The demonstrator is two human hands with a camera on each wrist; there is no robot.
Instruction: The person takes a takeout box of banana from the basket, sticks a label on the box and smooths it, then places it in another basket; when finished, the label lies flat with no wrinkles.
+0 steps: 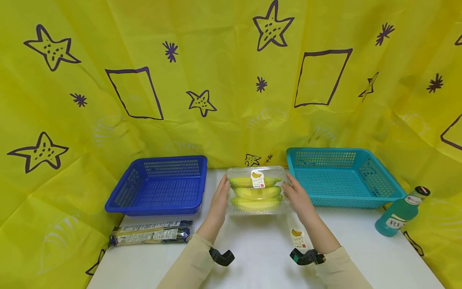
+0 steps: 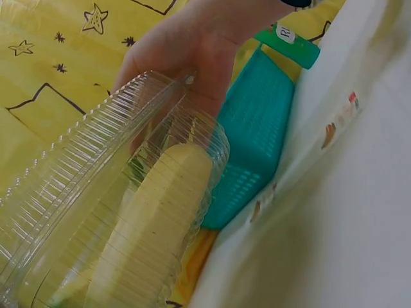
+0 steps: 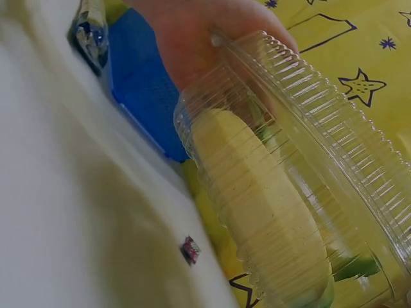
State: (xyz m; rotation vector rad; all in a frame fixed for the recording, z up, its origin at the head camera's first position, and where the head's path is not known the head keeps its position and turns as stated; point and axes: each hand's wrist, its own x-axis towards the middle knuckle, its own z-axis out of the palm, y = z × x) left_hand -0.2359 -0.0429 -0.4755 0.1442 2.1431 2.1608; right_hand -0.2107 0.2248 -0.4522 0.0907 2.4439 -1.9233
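A clear plastic clamshell box (image 1: 257,209) of bananas (image 1: 258,193) is held up over the white table between both hands. Its lid carries a white label (image 1: 258,179) with a banana picture. My left hand (image 1: 218,200) grips the left end, and my right hand (image 1: 298,199) grips the right end. From the left wrist view, the right hand (image 2: 192,61) shows at the far end of the box, behind a pale banana (image 2: 154,221). The left hand (image 3: 199,42) appears likewise in the right wrist view. Some fingers are hidden behind the box.
A blue basket (image 1: 119,204) stands back left, a teal basket (image 1: 382,199) back right. Long packaged sticks (image 1: 151,233) lie before the blue one. A green-blue bottle (image 1: 391,218) stands at the right. Another banana label (image 1: 298,239) lies near the right forearm. Yellow cloth (image 1: 231,132) hangs behind.
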